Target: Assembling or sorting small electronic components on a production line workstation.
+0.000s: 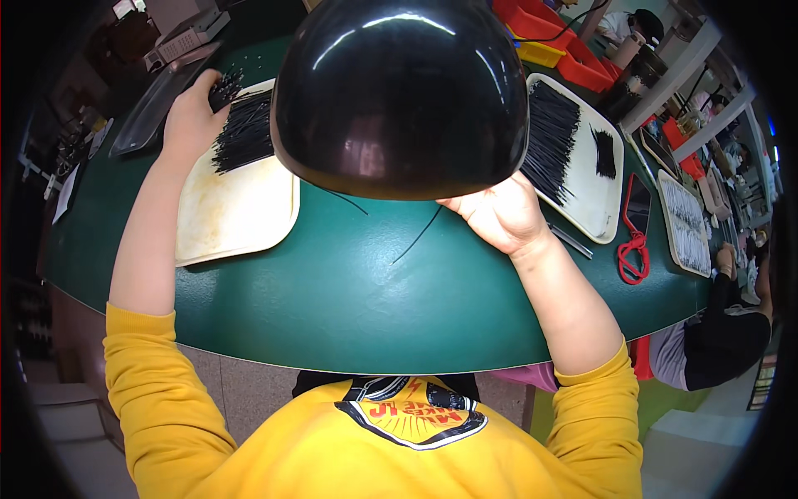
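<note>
At the far left, my left hand [193, 123] is closed around the ends of a bunch of black wires [224, 88], over the edge of a cream tray [237, 216]. More black wires [243, 133] lie in that tray. My right hand [503, 214] is palm up at the lower right edge of a glossy black dome [399, 108], like a lamp shade. The dome hides its fingertips. A thin black wire [416, 237] slants down from them toward the green table. Another wire end [347, 200] sticks out below the dome further left.
A second cream tray [600, 204] on the right holds long black wires [551, 137] and a short black bundle [603, 154]. Beside it are a red-cased phone [636, 204], a metal tool [571, 239] and a white tray [683, 224]. Red bins [582, 62] stand behind. A co-worker's arm [725, 270] is at right.
</note>
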Demonstrator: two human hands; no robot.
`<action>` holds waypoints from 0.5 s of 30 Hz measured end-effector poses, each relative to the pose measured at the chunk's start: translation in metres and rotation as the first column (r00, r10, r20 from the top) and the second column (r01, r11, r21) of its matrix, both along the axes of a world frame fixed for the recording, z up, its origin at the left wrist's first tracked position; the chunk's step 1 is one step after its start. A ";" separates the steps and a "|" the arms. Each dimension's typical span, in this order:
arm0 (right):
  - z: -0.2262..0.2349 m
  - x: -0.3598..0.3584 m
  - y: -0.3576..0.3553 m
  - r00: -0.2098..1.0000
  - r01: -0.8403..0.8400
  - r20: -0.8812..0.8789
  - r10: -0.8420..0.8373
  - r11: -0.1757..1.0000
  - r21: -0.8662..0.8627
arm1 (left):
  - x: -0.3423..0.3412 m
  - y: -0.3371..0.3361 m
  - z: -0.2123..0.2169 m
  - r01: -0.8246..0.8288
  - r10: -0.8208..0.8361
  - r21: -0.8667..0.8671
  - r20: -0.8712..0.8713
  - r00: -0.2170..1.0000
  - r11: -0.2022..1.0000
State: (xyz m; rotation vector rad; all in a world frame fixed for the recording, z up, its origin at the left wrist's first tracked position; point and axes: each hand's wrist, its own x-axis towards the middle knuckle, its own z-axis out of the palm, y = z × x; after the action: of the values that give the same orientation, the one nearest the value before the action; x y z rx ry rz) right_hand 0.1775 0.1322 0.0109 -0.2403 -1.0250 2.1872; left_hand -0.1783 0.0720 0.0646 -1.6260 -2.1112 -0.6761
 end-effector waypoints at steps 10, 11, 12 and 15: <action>-0.017 0.005 0.008 0.998 -0.067 -0.024 0.066 0.997 -0.033 | 0.023 -0.030 0.005 0.141 -0.292 0.287 0.599 0.746 0.948; -0.020 0.005 0.009 0.998 -0.069 -0.011 0.069 0.997 -0.041 | 0.042 -0.035 0.007 0.177 -0.401 0.382 0.656 0.639 0.907; -0.017 0.003 0.006 0.999 -0.051 0.000 0.051 0.999 -0.006 | 0.054 -0.038 0.005 0.254 -0.510 0.446 0.686 0.519 0.858; -0.017 0.002 0.000 0.997 -0.010 0.072 0.002 0.995 0.104 | 0.105 -0.049 -0.003 0.272 -0.673 0.640 0.739 0.038 0.718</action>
State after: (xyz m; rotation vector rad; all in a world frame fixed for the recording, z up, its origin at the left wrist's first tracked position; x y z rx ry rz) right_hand 0.1798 0.1317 -0.0057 -0.2700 -1.1774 2.1366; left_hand -0.0731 0.0225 0.0612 -1.9046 -1.6236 -2.8090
